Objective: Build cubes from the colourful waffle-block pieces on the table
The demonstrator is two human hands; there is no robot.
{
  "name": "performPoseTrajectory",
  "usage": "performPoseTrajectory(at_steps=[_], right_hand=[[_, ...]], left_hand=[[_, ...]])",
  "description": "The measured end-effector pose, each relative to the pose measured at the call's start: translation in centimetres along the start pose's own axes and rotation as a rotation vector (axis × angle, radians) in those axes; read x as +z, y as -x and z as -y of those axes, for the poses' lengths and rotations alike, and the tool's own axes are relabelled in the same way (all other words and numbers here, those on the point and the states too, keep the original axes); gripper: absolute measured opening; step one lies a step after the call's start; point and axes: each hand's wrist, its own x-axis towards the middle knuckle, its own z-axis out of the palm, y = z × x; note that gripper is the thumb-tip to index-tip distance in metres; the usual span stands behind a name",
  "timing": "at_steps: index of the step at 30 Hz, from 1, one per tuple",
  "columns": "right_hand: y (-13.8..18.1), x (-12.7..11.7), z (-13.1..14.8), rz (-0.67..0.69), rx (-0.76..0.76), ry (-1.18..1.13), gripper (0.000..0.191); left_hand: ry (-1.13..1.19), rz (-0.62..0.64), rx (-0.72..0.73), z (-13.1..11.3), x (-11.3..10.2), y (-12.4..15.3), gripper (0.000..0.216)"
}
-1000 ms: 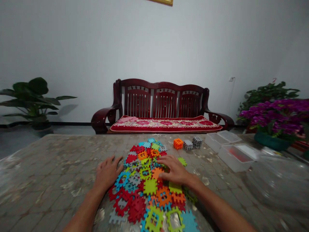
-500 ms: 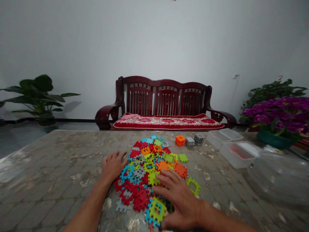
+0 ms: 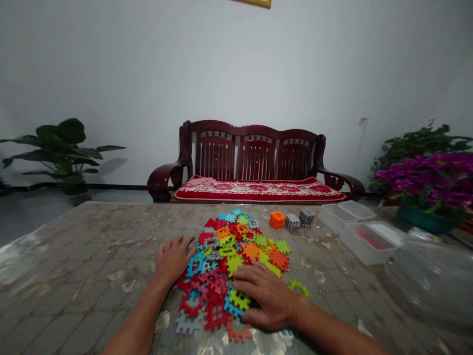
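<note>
A heap of plastic interlocking tiles in red, blue, green, orange and grey lies on the table. Along its left edge rests my left hand, open, its fingertips beside the blue tiles. My right hand lies palm down over the near right side of the heap, fingers apart. Between its thumb and fingers shows a green window tile on a blue one; neither looks gripped. An orange frame tile sits just in front. Tiles beneath the right palm are hidden.
Back right stand an orange block stack and two grey stacks. Beyond them are clear plastic boxes and a large transparent container. Purple flowers stand at the right. A wooden bench is behind the table.
My right hand has shifted slightly up and left, over the green window tile. Near tiles have moved, and the orange frame tile is now uncovered. The left hand stays almost in place.
</note>
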Motion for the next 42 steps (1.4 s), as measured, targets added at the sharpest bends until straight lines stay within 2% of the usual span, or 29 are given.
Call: performPoseTrajectory(at_steps=[5, 9, 11, 14, 17, 19, 23, 27, 30, 34, 38, 42], right_hand=[[-0.6, 0.0, -1.5, -0.103, 0.027, -0.002, 0.040], [-0.7, -0.7, -1.8, -0.213, 0.100, -0.136, 0.033], [-0.9, -1.3, -2.3, -0.276, 0.161, -0.175, 0.031], [-1.3, -2.1, -4.4, -0.338, 0.331, -0.120, 0.033], [-1.4, -2.4, -7.3, -0.305, 0.528, 0.029, 0.041], [-1.2, -2.4, -8.7, -0.231, 0.607, 0.078, 0.044], [-1.1, -2.7, -9.4, -0.095, 0.715, 0.090, 0.045], [-3.4, -3.4, -10.4, -0.143, 0.868, 0.148, 0.033], [-6.0, -3.5, -12.4, -0.150, 0.919, 0.122, 0.034], [-8.2, -2.8, -14.0, -0.059, 0.963, 0.112, 0.039], [-8.4, -2.4, -14.0, -0.042, 0.992, 0.116, 0.035], [-8.2, -2.3, -15.1, -0.100, 1.023, 0.151, 0.048]], left_hand=[[0.008, 0.010, -0.020, 0.0, -0.1, 0.1, 0.052], [0.012, 0.018, -0.024, 0.0, -0.2, 0.1, 0.051], [0.017, 0.013, -0.025, 0.0, -0.2, 0.0, 0.051], [0.034, -0.001, -0.022, 0.0, -0.2, 0.1, 0.050], [0.032, 0.004, -0.025, 0.0, -0.2, 0.1, 0.050], [0.020, 0.010, -0.031, -0.1, -0.2, 0.2, 0.050], [0.011, 0.012, -0.039, -0.1, -0.1, 0.1, 0.050], [0.002, 0.014, -0.038, -0.1, 0.0, 0.1, 0.051], [0.008, 0.017, -0.035, 0.0, 0.1, 0.0, 0.051], [0.017, 0.026, -0.041, -0.1, -0.1, 0.1, 0.051], [0.010, 0.032, -0.052, -0.3, -0.5, 0.2, 0.050], [0.005, 0.039, -0.046, -0.4, -0.6, 0.2, 0.051]])
